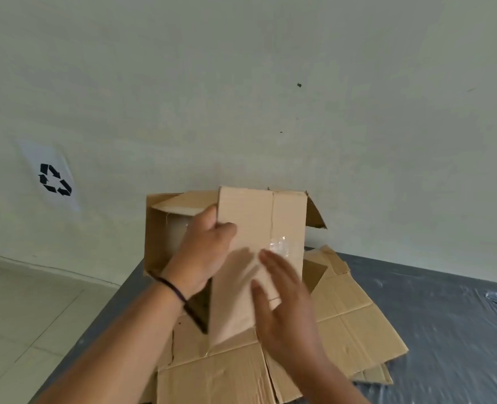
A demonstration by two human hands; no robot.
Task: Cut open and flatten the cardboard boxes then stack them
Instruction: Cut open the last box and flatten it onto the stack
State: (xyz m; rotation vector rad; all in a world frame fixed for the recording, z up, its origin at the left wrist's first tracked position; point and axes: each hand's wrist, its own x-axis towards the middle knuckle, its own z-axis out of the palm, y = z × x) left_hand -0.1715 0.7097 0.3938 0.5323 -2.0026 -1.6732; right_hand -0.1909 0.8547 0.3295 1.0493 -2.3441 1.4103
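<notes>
Single head-worn view, looking forward and down, close over the table (445, 301), wall (241, 83) behind

Soft, even daylight-like light, fairly bright, greenish-grey cast on the wall (270, 83); source not visible. No hard shadows: only a faint one from the right hand (282, 304) on the upright cardboard box (259, 228), darker shade under its lower left edge. Motion blur on the right hand's fingers (270, 260); left hand (203, 252) sharper. Small glare patch on clear tape (279, 244) on the box. Sheen streaks on the plastic-covered dark table (445, 316), smeared at right. Wide-angle bending: floor line (46, 268) curves at left. Overall slightly soft, compressed.
</notes>
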